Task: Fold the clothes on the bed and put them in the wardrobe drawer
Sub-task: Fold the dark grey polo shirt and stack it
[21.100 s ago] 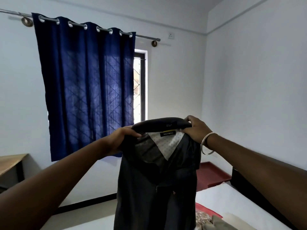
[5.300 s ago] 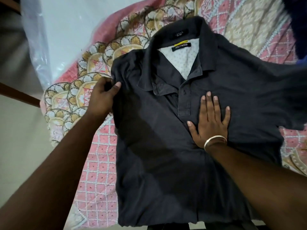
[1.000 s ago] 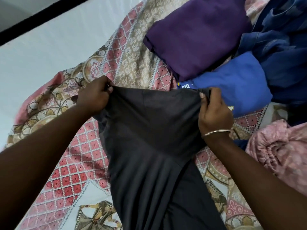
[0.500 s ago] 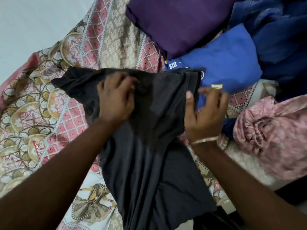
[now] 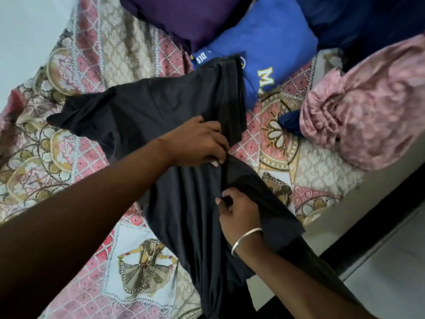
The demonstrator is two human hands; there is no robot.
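On the bed near its right edge, the dark shirt lies partly folded, its bottom end hanging off the side. The left hand curls its fingers around a bunch of the cloth in the middle. The right hand pinches a fold just below it. So the folding looks about halfway done. A purple cloth, a blue shirt and a pink bundle wait by the far edge, and nothing is in a drawer yet. The bedcover has pink squares and flowers. Pale floor shows beside the bed.
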